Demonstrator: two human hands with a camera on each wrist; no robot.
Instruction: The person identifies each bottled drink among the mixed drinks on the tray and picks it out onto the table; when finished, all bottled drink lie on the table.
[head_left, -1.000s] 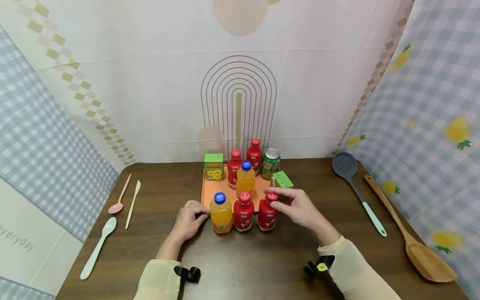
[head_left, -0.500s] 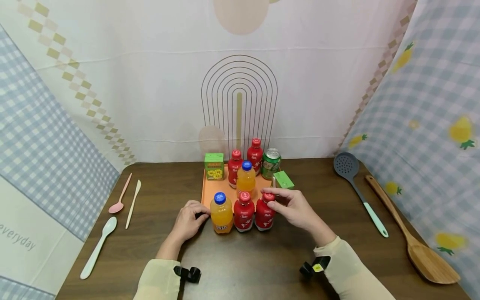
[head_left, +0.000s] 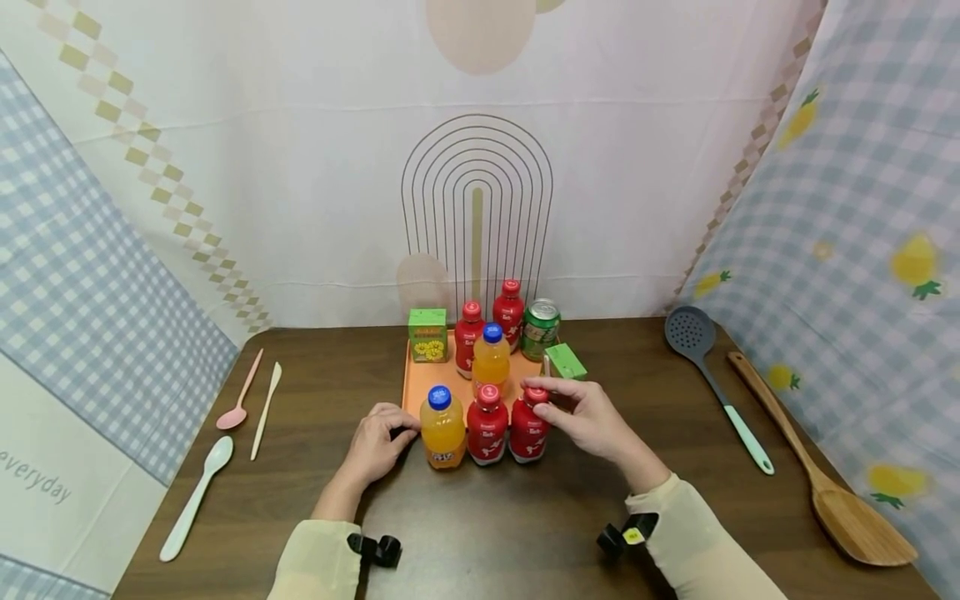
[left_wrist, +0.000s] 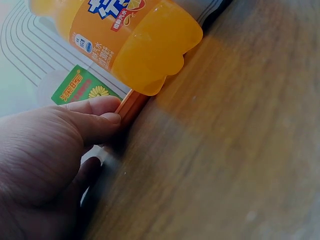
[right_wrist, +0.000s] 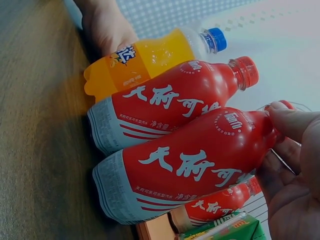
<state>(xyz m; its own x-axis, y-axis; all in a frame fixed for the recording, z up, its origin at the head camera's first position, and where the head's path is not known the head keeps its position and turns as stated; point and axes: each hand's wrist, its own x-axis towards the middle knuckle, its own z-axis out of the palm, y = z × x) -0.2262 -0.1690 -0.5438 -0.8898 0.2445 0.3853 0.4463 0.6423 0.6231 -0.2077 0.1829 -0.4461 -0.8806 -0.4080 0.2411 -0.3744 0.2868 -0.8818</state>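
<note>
Fingers (head_left: 553, 412) curled in close round the cap, holds a red bottle (head_left: 528, 433) with the right hand (head_left: 592, 421) in the head view, upright on the bench (head_left: 480, 517) just in front of the tray (head_left: 417, 392), beside a second red bottle (head_left: 487, 429). Holds the tray's near left corner with the left hand (head_left: 381, 439), just left of an orange bottle (head_left: 443, 432).

In the left wrist view, pinches the tray's rim with fingertips (left_wrist: 111, 118) nearly together, near the orange bottle.

In the right wrist view, grips the held bottle at cap and neck; cannot tell if touching the second red bottle.
</note>
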